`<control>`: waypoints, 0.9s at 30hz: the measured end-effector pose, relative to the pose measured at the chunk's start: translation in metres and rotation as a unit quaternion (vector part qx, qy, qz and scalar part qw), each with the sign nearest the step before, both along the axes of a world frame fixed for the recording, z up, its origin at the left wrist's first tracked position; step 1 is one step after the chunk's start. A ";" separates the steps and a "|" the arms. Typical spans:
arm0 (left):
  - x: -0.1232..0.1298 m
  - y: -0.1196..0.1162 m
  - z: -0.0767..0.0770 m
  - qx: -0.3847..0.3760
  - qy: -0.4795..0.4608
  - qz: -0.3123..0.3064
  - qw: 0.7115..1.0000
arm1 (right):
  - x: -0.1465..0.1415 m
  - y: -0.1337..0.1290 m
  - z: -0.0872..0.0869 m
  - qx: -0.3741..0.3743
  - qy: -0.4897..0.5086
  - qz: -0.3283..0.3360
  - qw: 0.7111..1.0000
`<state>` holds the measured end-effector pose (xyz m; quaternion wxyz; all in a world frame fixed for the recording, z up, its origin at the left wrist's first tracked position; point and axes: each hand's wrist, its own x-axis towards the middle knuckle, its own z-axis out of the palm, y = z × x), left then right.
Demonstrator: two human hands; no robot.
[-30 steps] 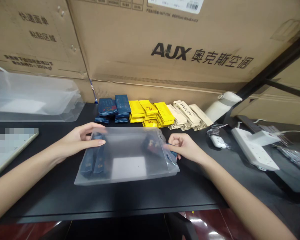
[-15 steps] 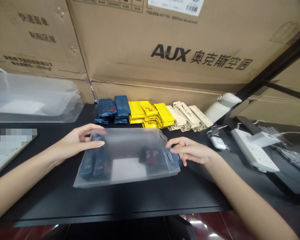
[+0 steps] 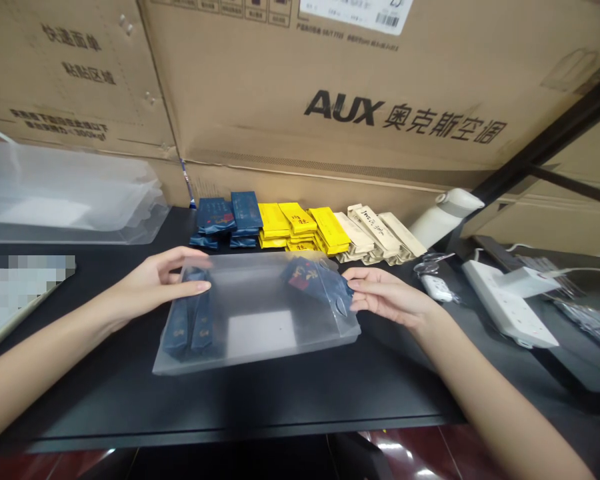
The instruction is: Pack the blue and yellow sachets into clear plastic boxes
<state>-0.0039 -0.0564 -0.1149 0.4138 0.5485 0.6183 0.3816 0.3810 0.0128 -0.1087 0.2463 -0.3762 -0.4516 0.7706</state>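
Black tabletop (image 3: 290, 397): bag (image 3: 253, 290) inside front edge (image 3: 280, 432) (left hand (image 3: 157, 280) pinching).

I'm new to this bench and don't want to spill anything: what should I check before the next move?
1. Left hand steadying the translucent bag: ok, thumb over its left end.
2. Two blue packets inside: ok, side by side at the bag's left end.
3. Third blue packet in line with those two: not ok, it slants.
4. Right hand gripping that packet firmly: cannot tell; fingers are at its outer end.
5. Packet's outer end past the opening: cannot tell.
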 end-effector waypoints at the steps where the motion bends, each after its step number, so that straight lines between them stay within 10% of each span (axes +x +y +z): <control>1: 0.000 0.000 0.000 -0.001 0.000 -0.001 1.000 | 0.000 -0.001 0.001 0.002 -0.007 0.006 1.000; 11: 0.001 -0.001 0.002 -0.004 -0.003 -0.003 1.000 | -0.004 -0.004 0.001 0.119 -0.111 0.043 0.986; 27: -0.005 0.002 0.001 -0.005 0.015 -0.029 0.999 | -0.014 0.000 -0.023 0.021 0.001 0.055 0.998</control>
